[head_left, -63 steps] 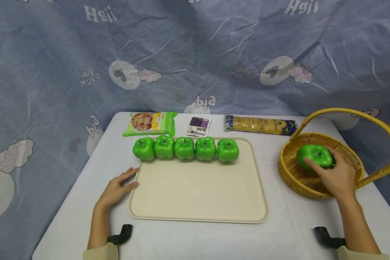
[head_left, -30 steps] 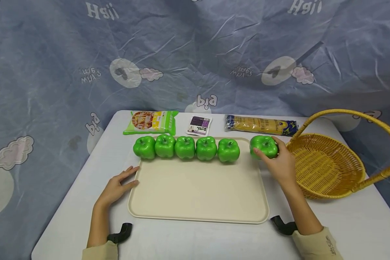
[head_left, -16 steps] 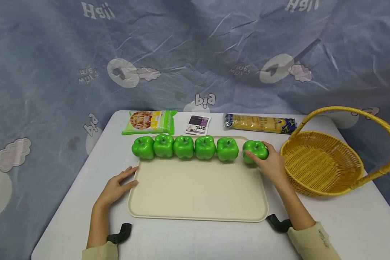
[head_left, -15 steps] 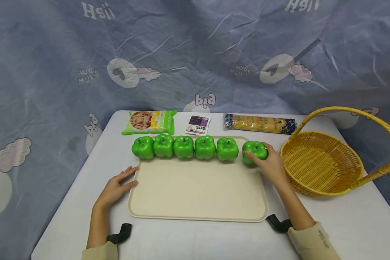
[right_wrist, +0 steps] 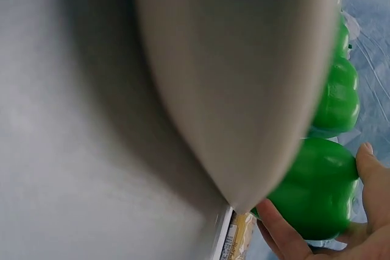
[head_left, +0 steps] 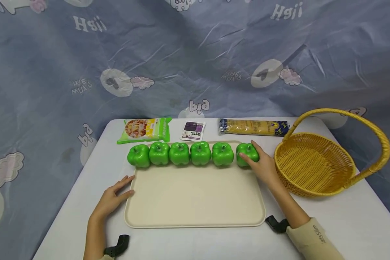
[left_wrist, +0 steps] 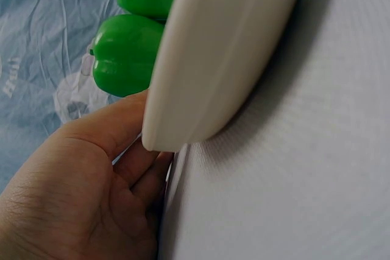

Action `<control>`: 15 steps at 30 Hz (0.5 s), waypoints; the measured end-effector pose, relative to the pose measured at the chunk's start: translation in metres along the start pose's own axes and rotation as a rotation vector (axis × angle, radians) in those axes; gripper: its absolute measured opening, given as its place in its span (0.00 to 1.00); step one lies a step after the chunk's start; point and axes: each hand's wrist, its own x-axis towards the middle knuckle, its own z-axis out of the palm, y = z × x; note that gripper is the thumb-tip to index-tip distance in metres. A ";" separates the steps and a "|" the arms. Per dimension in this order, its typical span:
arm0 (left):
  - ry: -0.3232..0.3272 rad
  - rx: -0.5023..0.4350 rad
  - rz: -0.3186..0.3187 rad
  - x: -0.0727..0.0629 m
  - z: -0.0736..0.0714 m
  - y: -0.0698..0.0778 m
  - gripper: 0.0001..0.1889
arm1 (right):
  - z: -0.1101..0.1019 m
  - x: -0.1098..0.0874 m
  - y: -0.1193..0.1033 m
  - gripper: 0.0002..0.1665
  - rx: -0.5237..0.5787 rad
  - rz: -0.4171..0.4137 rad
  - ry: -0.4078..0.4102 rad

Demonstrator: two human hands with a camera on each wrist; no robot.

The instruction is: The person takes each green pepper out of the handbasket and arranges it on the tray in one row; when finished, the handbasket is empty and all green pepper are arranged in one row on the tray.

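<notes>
My right hand (head_left: 263,164) holds a green bell pepper (head_left: 246,153) at the far right corner of the cream tray (head_left: 195,198). In the right wrist view, thumb and fingers lie on either side of this pepper (right_wrist: 317,190), and the tray's side blocks part of the scene. Several more green bell peppers (head_left: 200,153) stand in a row along the tray's far edge, left of the held one, with a small gap between. My left hand (head_left: 110,202) touches the tray's left rim with extended fingers; the left wrist view shows its fingers at the tray's edge (left_wrist: 201,59).
A yellow wicker basket (head_left: 315,169) with a tall handle stands right of the tray, close to my right forearm. Behind the tray lie a green food packet (head_left: 144,130), a small white and purple pouch (head_left: 193,130) and a long yellow noodle packet (head_left: 253,127). A patterned curtain hangs behind.
My right hand has lifted the pepper out of the basket and carried it left to the tray's far corner, at the row's right end. My left hand has stayed at the rim.
</notes>
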 end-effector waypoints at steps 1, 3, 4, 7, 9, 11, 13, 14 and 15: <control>0.004 0.003 -0.003 -0.002 -0.001 -0.001 0.30 | 0.002 0.001 0.000 0.52 -0.001 0.000 0.002; 0.010 0.008 -0.008 -0.004 -0.002 -0.003 0.30 | 0.006 0.002 -0.001 0.53 -0.004 0.003 0.003; 0.012 0.010 -0.008 -0.005 -0.002 -0.004 0.30 | 0.008 0.002 0.000 0.54 -0.008 0.006 0.002; 0.022 0.008 -0.011 -0.008 -0.002 -0.005 0.30 | 0.011 0.001 -0.001 0.55 -0.009 0.000 -0.008; 0.024 0.002 -0.020 -0.011 -0.002 -0.006 0.30 | 0.011 -0.001 -0.001 0.56 -0.010 -0.009 -0.028; 0.019 -0.001 -0.033 -0.013 -0.002 -0.005 0.30 | 0.010 -0.003 -0.001 0.56 -0.017 -0.024 -0.045; 0.016 -0.007 -0.030 -0.010 -0.001 -0.004 0.30 | 0.006 -0.004 0.000 0.57 -0.019 -0.035 -0.049; 0.016 -0.010 -0.021 -0.007 0.000 -0.002 0.30 | 0.004 -0.003 0.000 0.57 -0.022 -0.040 -0.047; 0.017 -0.009 -0.010 -0.003 0.001 0.000 0.29 | 0.000 -0.002 -0.001 0.57 -0.026 -0.043 -0.040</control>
